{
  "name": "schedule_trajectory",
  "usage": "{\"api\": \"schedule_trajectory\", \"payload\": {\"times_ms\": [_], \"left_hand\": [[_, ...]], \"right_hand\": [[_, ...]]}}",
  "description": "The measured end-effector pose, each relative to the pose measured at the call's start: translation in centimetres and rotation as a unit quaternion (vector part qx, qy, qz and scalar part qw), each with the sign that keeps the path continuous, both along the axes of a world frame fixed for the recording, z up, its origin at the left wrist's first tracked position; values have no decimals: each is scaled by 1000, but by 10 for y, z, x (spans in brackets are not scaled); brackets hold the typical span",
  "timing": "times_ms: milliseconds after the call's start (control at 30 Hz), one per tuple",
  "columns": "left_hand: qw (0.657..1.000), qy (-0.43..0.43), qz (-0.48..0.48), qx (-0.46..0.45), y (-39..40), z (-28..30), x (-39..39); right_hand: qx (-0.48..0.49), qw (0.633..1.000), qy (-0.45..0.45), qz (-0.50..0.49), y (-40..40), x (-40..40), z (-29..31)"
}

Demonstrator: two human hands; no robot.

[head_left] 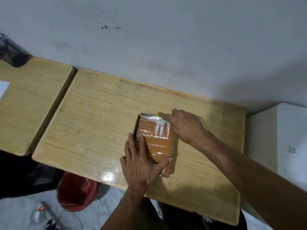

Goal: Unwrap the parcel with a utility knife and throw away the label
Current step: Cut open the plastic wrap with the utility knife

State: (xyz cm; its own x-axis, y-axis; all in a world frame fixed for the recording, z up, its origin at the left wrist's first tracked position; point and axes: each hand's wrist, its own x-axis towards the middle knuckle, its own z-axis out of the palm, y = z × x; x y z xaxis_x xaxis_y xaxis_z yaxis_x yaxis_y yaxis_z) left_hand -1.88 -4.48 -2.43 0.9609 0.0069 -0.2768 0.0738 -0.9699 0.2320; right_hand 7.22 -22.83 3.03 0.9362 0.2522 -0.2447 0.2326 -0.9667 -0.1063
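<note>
Parcel (pixel 156 141) on table (pixel 93 123); left hand (pixel 141 161) flat atop, right hand (pixel 184 125) at far corner.

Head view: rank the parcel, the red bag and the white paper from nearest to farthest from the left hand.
1. Parcel: under the left hand, touching.
2. Red bag: on the floor, lower left, below the table edge.
3. White paper: far left edge, on the other table.

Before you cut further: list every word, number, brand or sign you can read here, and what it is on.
No readable text anywhere.
Parcel: brown tape and clear wrap, white torn patches near the far end, no legible print; no label can be made out.
White sheet on the left table: blank where visible.
Red bag below the table: no print visible.
</note>
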Motion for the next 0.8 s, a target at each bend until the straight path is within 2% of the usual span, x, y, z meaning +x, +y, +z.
{"api": "schedule_trajectory", "payload": {"times_ms": [267,533,633,800], "left_hand": [[1000,2,5,3,-1,3,0],[1000,6,4,2,0,2,0],[1000,10,5,2,0,4,0],[1000,6,4,2,0,4,-1]], "right_hand": [[-49,998,-36,28,-18,-13,2],[26,995,-90,41,-42,-22,4],[23,996,-73,35,-47,-23,8],[-35,999,-6,10,-55,-28,18]]}}
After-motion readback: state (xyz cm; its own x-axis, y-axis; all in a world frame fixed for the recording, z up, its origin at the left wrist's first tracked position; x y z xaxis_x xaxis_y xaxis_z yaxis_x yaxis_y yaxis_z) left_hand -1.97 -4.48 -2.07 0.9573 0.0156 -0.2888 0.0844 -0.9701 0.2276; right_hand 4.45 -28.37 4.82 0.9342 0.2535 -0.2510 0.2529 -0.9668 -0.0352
